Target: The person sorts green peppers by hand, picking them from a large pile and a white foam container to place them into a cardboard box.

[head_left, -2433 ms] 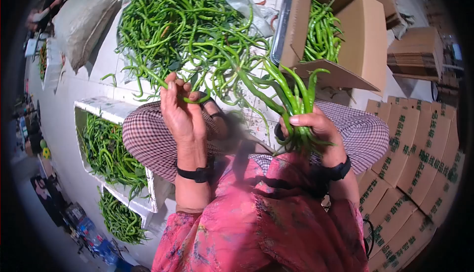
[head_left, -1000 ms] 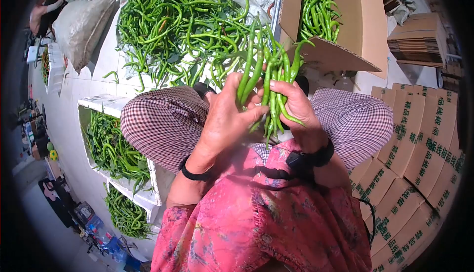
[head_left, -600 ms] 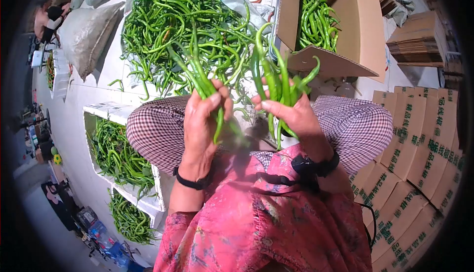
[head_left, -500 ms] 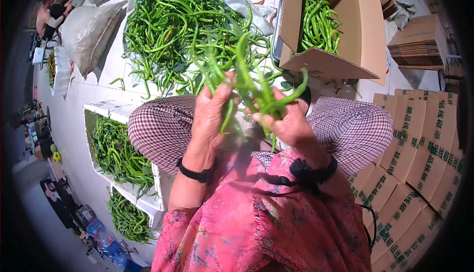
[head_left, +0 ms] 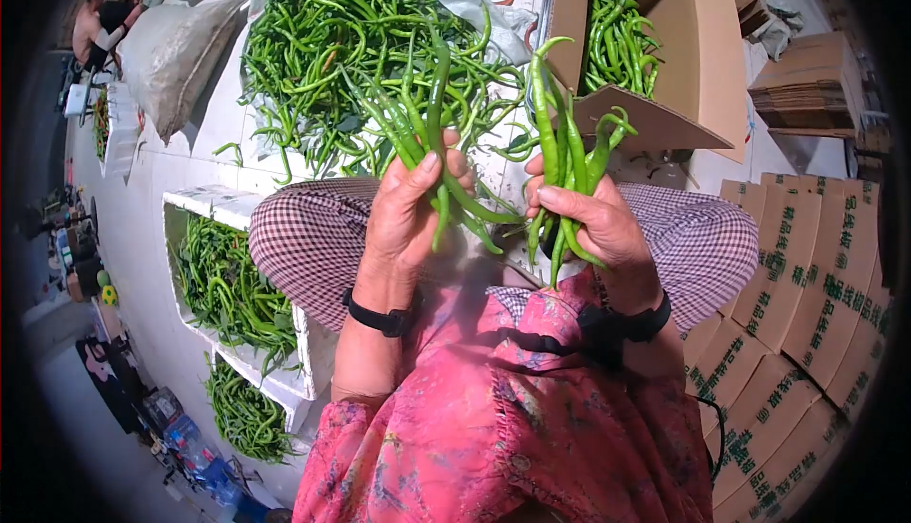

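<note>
My left hand (head_left: pixel 406 202) is closed round a bunch of long green chili peppers (head_left: pixel 438 110), their tips sticking out above and below the fist. A second bunch of green chili peppers (head_left: pixel 571 158) is gripped in my right hand (head_left: pixel 600 219), stems and tips fanning upward. The two hands are a short way apart over my lap. Beyond them lies a big heap of green chili peppers (head_left: pixel 332 39) on a plastic sheet. To the upper right, an open cardboard box (head_left: pixel 714 58) holds more peppers (head_left: pixel 617 44) in a neat pile.
At left stands a white foam box (head_left: pixel 213 202) full of peppers, with another pepper pile (head_left: pixel 247 414) below it. Stuffed sacks (head_left: pixel 180 58) lie at upper left, near another person (head_left: pixel 95 29). Printed cartons (head_left: pixel 788 286) and flattened cardboard (head_left: pixel 807 82) are on the right.
My hands have moved apart, the right one going right with its bunch. The peppers, blurred and close together before, now show as two separate bunches.
</note>
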A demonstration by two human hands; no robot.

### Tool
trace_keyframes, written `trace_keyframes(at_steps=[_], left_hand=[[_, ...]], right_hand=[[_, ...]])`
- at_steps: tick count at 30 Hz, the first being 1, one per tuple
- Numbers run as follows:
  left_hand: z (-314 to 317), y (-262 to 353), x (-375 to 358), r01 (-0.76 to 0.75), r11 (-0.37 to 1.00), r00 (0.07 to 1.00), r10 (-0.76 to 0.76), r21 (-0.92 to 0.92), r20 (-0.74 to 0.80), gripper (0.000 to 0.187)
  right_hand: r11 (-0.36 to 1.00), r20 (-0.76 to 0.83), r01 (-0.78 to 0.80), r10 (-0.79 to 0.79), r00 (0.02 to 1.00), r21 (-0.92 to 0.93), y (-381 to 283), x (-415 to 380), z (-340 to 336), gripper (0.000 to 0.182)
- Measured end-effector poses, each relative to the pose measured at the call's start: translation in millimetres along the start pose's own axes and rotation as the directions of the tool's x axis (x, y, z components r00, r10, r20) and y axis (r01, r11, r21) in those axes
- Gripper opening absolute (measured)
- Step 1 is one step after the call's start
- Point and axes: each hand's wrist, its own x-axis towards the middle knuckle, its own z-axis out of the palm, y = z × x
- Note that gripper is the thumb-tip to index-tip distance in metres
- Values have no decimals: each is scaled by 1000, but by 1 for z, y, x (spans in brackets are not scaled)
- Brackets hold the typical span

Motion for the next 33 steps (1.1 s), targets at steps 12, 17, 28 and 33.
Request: trace_keyframes(at_steps=[12, 17, 28, 33], left_hand=[[25, -47, -1, -37, 622, 999, 48, 782, 9, 75], [43, -45, 3, 30, 853, 939, 154, 522, -306, 30], [0, -17, 9, 106, 921, 992, -75, -376, 98, 44], [-4, -24, 12, 153, 895, 975, -67, -419, 213, 57]], right_hand=[[766, -117, 111, -237, 964, -633, 41, 15, 18, 50], [221, 105, 200, -380, 919, -955, 58, 13, 28, 75], [789, 1, 132, -164, 986, -600, -52, -4, 6, 52], [971, 195, -92, 136, 971, -218, -3, 13, 7, 66]])
